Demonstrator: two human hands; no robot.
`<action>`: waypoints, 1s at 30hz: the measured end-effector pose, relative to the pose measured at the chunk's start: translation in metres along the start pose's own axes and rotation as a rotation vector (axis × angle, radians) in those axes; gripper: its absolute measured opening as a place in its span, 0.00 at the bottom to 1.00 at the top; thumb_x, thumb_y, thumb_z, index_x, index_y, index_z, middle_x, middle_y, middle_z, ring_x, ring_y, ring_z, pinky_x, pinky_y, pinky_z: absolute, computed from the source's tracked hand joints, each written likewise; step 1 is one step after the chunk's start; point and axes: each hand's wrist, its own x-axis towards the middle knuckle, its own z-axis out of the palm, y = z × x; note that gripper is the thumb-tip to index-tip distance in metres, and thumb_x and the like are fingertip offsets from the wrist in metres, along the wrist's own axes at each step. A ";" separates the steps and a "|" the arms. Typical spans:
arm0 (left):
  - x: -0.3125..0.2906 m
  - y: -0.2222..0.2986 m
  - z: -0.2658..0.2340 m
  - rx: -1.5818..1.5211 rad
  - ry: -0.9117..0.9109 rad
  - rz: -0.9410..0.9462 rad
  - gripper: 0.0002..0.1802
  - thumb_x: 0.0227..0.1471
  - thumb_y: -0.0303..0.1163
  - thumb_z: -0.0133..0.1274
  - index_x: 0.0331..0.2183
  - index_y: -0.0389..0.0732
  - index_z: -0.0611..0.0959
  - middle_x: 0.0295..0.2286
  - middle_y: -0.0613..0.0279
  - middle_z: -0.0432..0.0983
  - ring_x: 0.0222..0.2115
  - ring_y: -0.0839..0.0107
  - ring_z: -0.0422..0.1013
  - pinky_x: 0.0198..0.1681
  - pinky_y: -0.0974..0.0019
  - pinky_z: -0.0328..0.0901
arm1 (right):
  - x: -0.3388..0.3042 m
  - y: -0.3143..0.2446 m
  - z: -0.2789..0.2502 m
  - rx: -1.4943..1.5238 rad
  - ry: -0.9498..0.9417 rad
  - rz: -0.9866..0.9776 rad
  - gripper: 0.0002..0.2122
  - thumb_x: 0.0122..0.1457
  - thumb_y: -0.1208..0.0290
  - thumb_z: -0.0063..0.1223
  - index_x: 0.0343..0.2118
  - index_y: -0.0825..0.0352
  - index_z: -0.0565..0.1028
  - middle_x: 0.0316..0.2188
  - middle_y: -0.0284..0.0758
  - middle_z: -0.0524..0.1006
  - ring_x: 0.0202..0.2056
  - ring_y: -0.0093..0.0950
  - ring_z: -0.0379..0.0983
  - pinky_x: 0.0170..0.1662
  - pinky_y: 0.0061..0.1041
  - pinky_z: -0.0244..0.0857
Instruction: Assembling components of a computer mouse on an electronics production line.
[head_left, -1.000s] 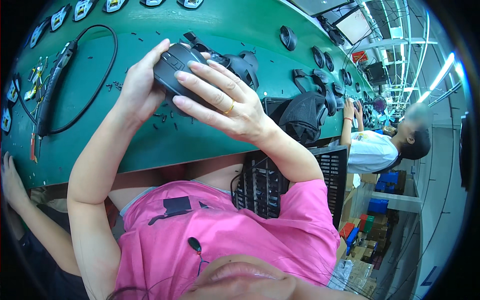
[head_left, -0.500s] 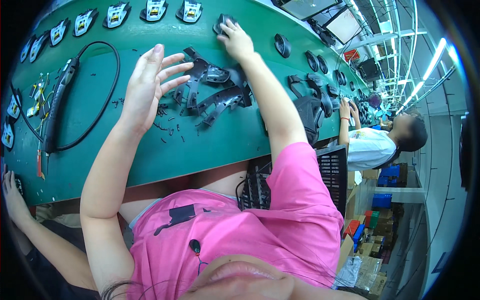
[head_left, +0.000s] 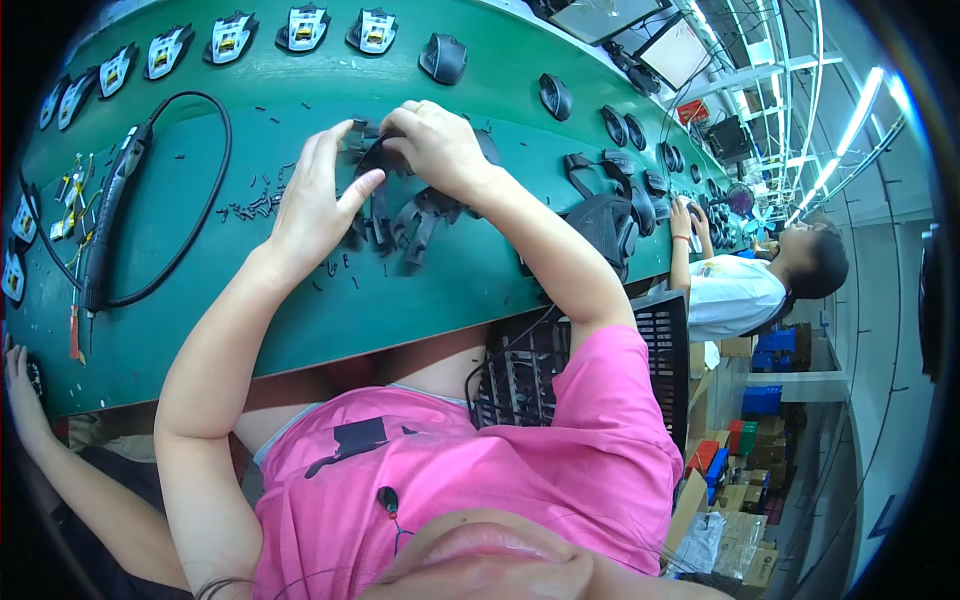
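Note:
My left hand (head_left: 318,190) has its fingers stretched out and its thumb held apart, right beside a pile of thin curved black plastic shell pieces (head_left: 418,225). My right hand (head_left: 437,143) curls over the far side of that pile, its fingers closed on a black plastic shell piece (head_left: 376,157), which is blurred and partly hidden. The left fingertips reach the near end of this piece; whether they press on it is hard to tell. Beyond the right hand, a black computer mouse (head_left: 443,58) rests on the green bench.
Small black scraps (head_left: 262,200) lie left of the pile. A corded electric screwdriver (head_left: 108,215) lies further left. Open mouse bases (head_left: 231,38) line the far edge; finished-looking black mice (head_left: 555,96) continue rightward. A co-worker (head_left: 740,285) sits at right, and another person's arm (head_left: 90,480) shows at lower left.
My right hand has come back from the black mouse at the far edge to the pile of shell pieces. My left hand has lowered and turned toward the pile, whose pieces have shifted.

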 end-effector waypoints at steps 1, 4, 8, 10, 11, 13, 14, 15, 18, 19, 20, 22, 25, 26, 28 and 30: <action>0.000 -0.001 0.000 0.008 -0.005 0.015 0.34 0.56 0.40 0.56 0.58 0.36 0.65 0.51 0.47 0.67 0.54 0.57 0.66 0.58 0.58 0.59 | -0.003 -0.001 -0.005 0.079 0.059 -0.023 0.06 0.56 0.69 0.57 0.34 0.63 0.76 0.33 0.36 0.77 0.39 0.37 0.75 0.41 0.35 0.69; -0.002 0.002 -0.006 -0.097 -0.086 -0.058 0.32 0.57 0.41 0.57 0.56 0.33 0.67 0.50 0.46 0.69 0.52 0.56 0.68 0.56 0.59 0.62 | -0.014 -0.017 -0.027 0.238 0.201 0.005 0.05 0.54 0.75 0.57 0.33 0.66 0.75 0.29 0.38 0.77 0.33 0.39 0.76 0.36 0.34 0.70; 0.010 0.017 -0.028 -0.586 -0.392 -0.303 0.31 0.60 0.47 0.52 0.54 0.32 0.72 0.48 0.54 0.74 0.47 0.65 0.72 0.53 0.62 0.65 | -0.034 -0.011 -0.041 0.173 0.511 -0.125 0.07 0.51 0.82 0.58 0.33 0.69 0.74 0.27 0.38 0.76 0.29 0.38 0.75 0.31 0.32 0.70; 0.013 0.026 -0.036 -0.771 -0.507 -0.351 0.30 0.61 0.47 0.51 0.55 0.33 0.72 0.48 0.55 0.74 0.46 0.67 0.72 0.53 0.64 0.65 | -0.037 -0.001 -0.047 0.051 0.565 -0.232 0.09 0.48 0.82 0.58 0.34 0.69 0.74 0.27 0.37 0.76 0.28 0.36 0.75 0.31 0.31 0.71; 0.013 0.028 -0.039 -0.830 -0.528 -0.362 0.30 0.62 0.46 0.50 0.56 0.34 0.71 0.47 0.55 0.74 0.46 0.68 0.72 0.52 0.65 0.66 | -0.037 0.001 -0.050 -0.012 0.593 -0.287 0.10 0.47 0.83 0.58 0.34 0.69 0.74 0.27 0.37 0.76 0.28 0.36 0.75 0.31 0.30 0.71; 0.013 0.026 -0.041 -0.853 -0.519 -0.364 0.29 0.62 0.45 0.50 0.57 0.35 0.70 0.48 0.55 0.74 0.46 0.68 0.72 0.53 0.66 0.65 | -0.038 -0.001 -0.056 -0.116 0.499 -0.331 0.16 0.45 0.80 0.59 0.40 0.65 0.77 0.31 0.33 0.78 0.31 0.32 0.76 0.32 0.29 0.72; 0.012 0.021 -0.040 -0.819 -0.487 -0.354 0.30 0.62 0.45 0.50 0.57 0.35 0.70 0.48 0.55 0.73 0.47 0.69 0.71 0.53 0.66 0.65 | -0.038 -0.006 -0.062 -0.165 0.436 -0.357 0.16 0.47 0.80 0.60 0.41 0.64 0.78 0.32 0.33 0.78 0.32 0.32 0.77 0.33 0.28 0.73; 0.012 0.018 -0.041 -0.785 -0.456 -0.343 0.30 0.61 0.45 0.50 0.58 0.35 0.70 0.48 0.56 0.73 0.48 0.69 0.71 0.53 0.66 0.65 | -0.038 -0.009 -0.064 -0.213 0.373 -0.383 0.16 0.48 0.79 0.61 0.42 0.64 0.79 0.33 0.32 0.79 0.33 0.32 0.77 0.33 0.27 0.73; 0.013 0.022 -0.041 -0.600 -0.304 -0.292 0.30 0.56 0.34 0.56 0.58 0.35 0.70 0.50 0.56 0.71 0.51 0.69 0.68 0.56 0.66 0.62 | -0.038 -0.012 -0.053 -0.046 0.256 -0.323 0.22 0.50 0.72 0.62 0.51 0.60 0.75 0.48 0.35 0.76 0.48 0.36 0.73 0.49 0.33 0.69; 0.013 0.024 -0.039 -0.543 -0.245 -0.262 0.30 0.55 0.32 0.57 0.57 0.34 0.70 0.50 0.56 0.71 0.51 0.68 0.67 0.56 0.66 0.62 | -0.039 -0.012 -0.050 0.061 0.239 -0.292 0.23 0.50 0.72 0.62 0.52 0.60 0.74 0.51 0.36 0.75 0.51 0.37 0.72 0.52 0.35 0.67; 0.014 0.022 -0.038 -0.495 -0.214 -0.242 0.32 0.48 0.23 0.59 0.56 0.35 0.71 0.49 0.58 0.71 0.51 0.67 0.67 0.57 0.65 0.61 | -0.043 -0.015 -0.046 0.236 0.144 -0.228 0.24 0.51 0.70 0.63 0.54 0.60 0.72 0.57 0.39 0.70 0.56 0.39 0.67 0.58 0.38 0.62; 0.011 0.025 -0.039 -0.231 -0.173 -0.083 0.33 0.45 0.22 0.60 0.56 0.36 0.73 0.49 0.58 0.72 0.51 0.67 0.68 0.57 0.65 0.61 | -0.044 -0.016 -0.043 0.287 0.134 -0.194 0.23 0.51 0.69 0.63 0.52 0.61 0.73 0.56 0.38 0.71 0.55 0.39 0.68 0.57 0.37 0.62; 0.007 0.032 -0.035 -0.102 -0.131 0.037 0.33 0.42 0.19 0.61 0.53 0.38 0.76 0.47 0.58 0.73 0.49 0.67 0.69 0.56 0.65 0.62 | -0.042 -0.016 -0.050 0.283 0.134 -0.208 0.20 0.50 0.69 0.64 0.48 0.60 0.75 0.52 0.34 0.74 0.51 0.37 0.70 0.55 0.36 0.64; 0.007 0.036 -0.036 -0.105 -0.130 0.051 0.32 0.42 0.19 0.60 0.53 0.38 0.76 0.47 0.57 0.74 0.49 0.67 0.70 0.56 0.64 0.63 | -0.042 -0.016 -0.052 0.275 0.133 -0.213 0.20 0.50 0.69 0.64 0.48 0.59 0.75 0.50 0.34 0.75 0.49 0.37 0.71 0.53 0.35 0.65; 0.007 0.038 -0.036 -0.121 -0.119 0.093 0.30 0.41 0.18 0.61 0.51 0.38 0.78 0.46 0.57 0.75 0.45 0.66 0.72 0.52 0.64 0.65 | -0.042 -0.016 -0.057 0.323 0.102 -0.202 0.20 0.50 0.70 0.64 0.48 0.59 0.75 0.49 0.33 0.76 0.47 0.36 0.71 0.53 0.34 0.66; 0.007 0.036 -0.037 -0.143 -0.091 0.150 0.29 0.41 0.17 0.62 0.49 0.40 0.79 0.44 0.56 0.77 0.39 0.65 0.74 0.46 0.64 0.69 | -0.041 -0.016 -0.060 0.437 0.040 -0.174 0.21 0.51 0.74 0.64 0.50 0.61 0.75 0.49 0.34 0.76 0.47 0.36 0.71 0.54 0.33 0.66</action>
